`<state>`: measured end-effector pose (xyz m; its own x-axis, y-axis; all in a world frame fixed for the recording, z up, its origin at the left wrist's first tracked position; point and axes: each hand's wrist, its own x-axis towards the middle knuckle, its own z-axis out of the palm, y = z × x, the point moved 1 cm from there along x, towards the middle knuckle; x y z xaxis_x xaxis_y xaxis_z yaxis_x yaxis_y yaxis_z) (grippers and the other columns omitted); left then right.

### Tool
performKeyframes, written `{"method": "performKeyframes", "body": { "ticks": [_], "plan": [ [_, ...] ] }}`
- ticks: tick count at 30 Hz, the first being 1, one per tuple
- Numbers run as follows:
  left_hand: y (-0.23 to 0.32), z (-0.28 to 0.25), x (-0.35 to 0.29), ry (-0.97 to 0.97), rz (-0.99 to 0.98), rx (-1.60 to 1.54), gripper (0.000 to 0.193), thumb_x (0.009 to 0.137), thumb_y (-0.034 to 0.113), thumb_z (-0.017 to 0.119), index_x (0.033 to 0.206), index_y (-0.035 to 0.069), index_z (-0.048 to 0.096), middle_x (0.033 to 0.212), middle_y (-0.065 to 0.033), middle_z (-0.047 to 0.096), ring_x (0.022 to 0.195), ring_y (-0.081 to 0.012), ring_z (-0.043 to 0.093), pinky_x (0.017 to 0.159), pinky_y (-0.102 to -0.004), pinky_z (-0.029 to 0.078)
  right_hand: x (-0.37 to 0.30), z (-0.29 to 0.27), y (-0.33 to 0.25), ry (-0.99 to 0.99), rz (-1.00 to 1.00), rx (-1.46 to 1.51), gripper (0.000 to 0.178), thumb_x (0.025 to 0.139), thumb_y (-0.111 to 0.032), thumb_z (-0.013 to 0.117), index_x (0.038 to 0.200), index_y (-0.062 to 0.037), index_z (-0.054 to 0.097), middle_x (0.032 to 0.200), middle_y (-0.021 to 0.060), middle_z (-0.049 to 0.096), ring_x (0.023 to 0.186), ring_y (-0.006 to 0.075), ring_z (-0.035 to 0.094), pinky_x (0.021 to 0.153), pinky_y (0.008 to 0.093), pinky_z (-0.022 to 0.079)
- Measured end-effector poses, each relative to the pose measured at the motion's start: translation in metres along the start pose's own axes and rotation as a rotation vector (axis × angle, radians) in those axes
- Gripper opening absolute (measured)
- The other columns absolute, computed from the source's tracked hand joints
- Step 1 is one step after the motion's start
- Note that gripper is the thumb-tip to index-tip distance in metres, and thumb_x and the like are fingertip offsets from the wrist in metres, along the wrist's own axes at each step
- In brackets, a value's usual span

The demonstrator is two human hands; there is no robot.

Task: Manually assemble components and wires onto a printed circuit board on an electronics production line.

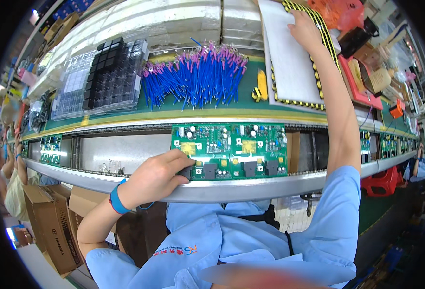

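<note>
Here's the left hand (155, 174), the nearer one, pinching a boxy black block (186, 172) on the knobbly green circuit board (222, 148) just rightward, long axis left to right, while far right the right hand (306, 32) overlies a smooth white sheet (292, 65), grip unclear.

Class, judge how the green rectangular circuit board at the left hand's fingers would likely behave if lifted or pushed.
The green rectangular circuit board is probably stiff, since it lies flat with no visible bend. Its exposed raised components look easily knocked, so perhaps fragile. Being flat, it would likely slide rather than roll.
</note>
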<state>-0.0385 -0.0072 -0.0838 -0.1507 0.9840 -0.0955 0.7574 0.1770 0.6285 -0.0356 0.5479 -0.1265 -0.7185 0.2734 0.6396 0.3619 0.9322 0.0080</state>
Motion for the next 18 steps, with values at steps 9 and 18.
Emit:
{"method": "performKeyframes", "body": {
  "ticks": [9,18],
  "plan": [
    [0.004,-0.026,0.01,0.01,-0.099,0.051,0.039,0.077,0.01,0.076,0.114,0.003,0.066,0.107,-0.0149,0.065,0.093,-0.0348,0.065,0.078,-0.0407,0.055,0.049,0.007,0.014,0.064,-0.155,-0.127,0.049,0.089,-0.026,0.066,0.131,-0.0028,0.058,0.118,0.015,0.068,0.095,0.0292,0.068,0.08,0.0382,0.057],
    [-0.065,-0.066,0.143,0.327,0.267,0.816,0.03,0.079,0.006,0.059,0.108,0.008,0.067,0.113,-0.0073,0.066,0.107,-0.026,0.062,0.095,-0.0391,0.048,0.037,-0.047,-0.052,-0.029,0.164,0.06,0.027,0.083,-0.018,0.066,0.104,-0.0014,0.063,0.1,0.0211,0.064,0.101,0.0383,0.059,0.089,0.0457,0.047]
  ]
}}
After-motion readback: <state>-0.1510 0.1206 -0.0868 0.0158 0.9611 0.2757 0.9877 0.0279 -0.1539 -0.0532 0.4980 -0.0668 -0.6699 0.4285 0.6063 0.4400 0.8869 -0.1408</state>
